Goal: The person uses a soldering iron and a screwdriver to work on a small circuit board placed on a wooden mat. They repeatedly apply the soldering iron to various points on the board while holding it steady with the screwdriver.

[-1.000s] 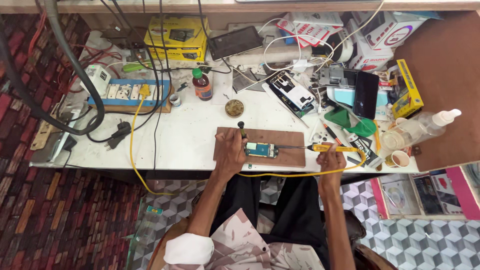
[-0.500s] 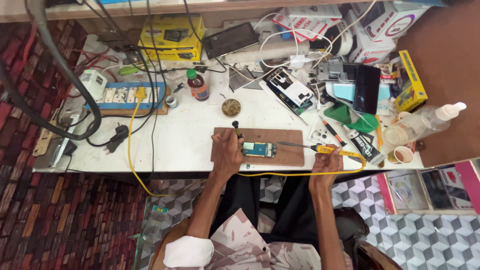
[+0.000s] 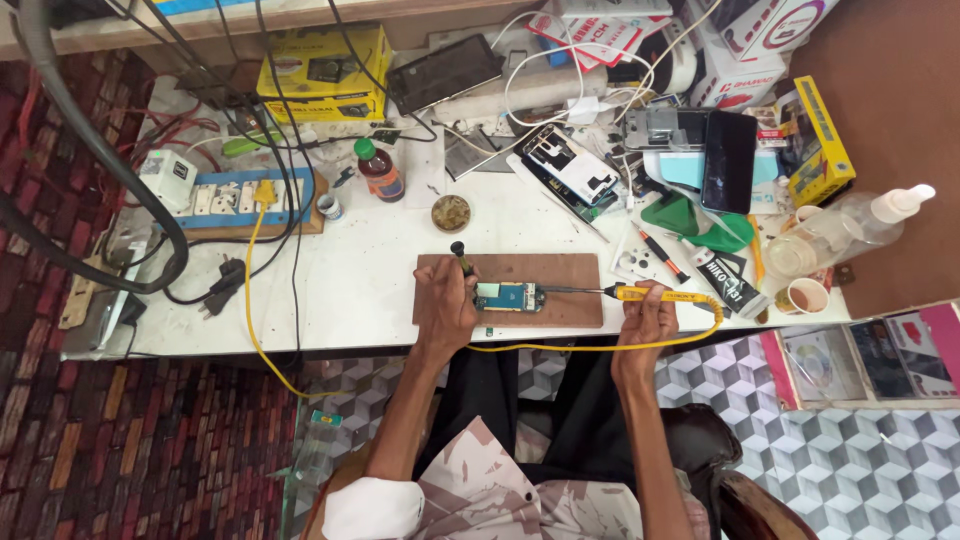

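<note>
1. Two hands work over a brown wooden board (image 3: 560, 272) at the near edge of the white table (image 3: 360, 290).
2. Left hand (image 3: 447, 298) rests on the board, fingers curled round a small dark-tipped tool (image 3: 463, 257) held upright just left of the circuit board (image 3: 508, 296).
3. Right hand (image 3: 645, 316) is closed round the yellow soldering iron (image 3: 640, 294); its thin tip reaches left to the right end of the circuit board, seemingly touching it.
4. Compared with half a second back, both hands and the iron sit in the same places. Only the view has shifted slightly, so the work looks held steady at one spot.
5. Yellow cord (image 3: 590, 346) loops from the iron under the table edge.
6. Nearby: small round tin (image 3: 450, 212), brown bottle with green cap (image 3: 379, 170), switch board (image 3: 240, 196), opened phones (image 3: 570, 165), clear spray bottle (image 3: 850, 225).
</note>
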